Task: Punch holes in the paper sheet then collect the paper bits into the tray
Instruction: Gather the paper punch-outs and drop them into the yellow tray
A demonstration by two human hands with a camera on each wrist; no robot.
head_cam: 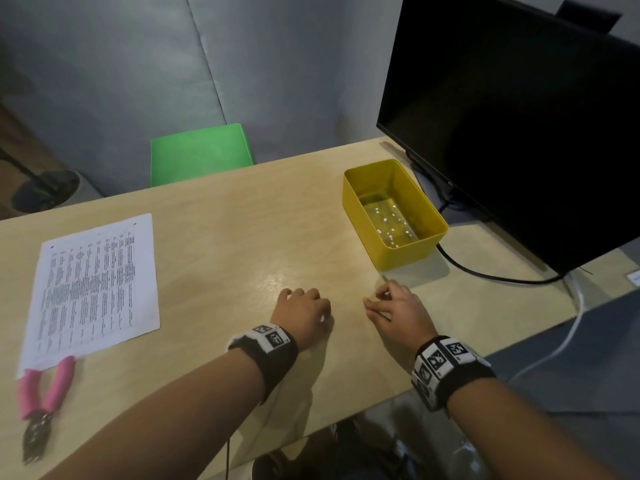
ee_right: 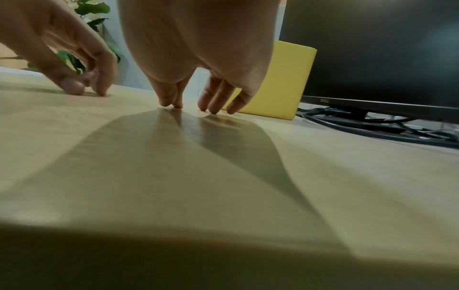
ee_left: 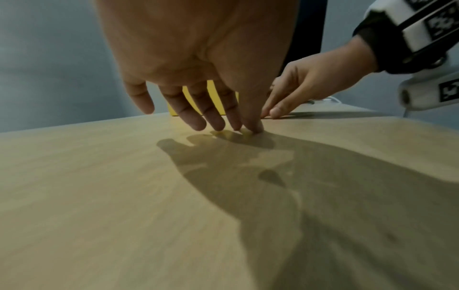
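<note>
Both hands work the table (head_cam: 214, 237) in front of the yellow tray (head_cam: 420, 251); the left hand (head_cam: 302, 315) and right hand (head_cam: 398, 311) pinch thumb to forefinger, contents indiscernible; white paper bits (head_cam: 389, 225) lie inside the tray; the paper sheet (head_cam: 93, 292) lies far left of it.

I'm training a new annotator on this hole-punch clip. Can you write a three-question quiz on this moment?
1. True or false: the pink-handled punch is in the left hand.
2. Multiple choice: where do white paper bits show? A) in the yellow tray; B) on the printed sheet; C) on the green chair.
3. Fill in: the right hand presses thumb and forefinger together at the ____.

Key
1. False: the punch lies on the table, at the sheet's near corner.
2. A.
3. Table. Whether a bit is pinched cannot be told.
</note>
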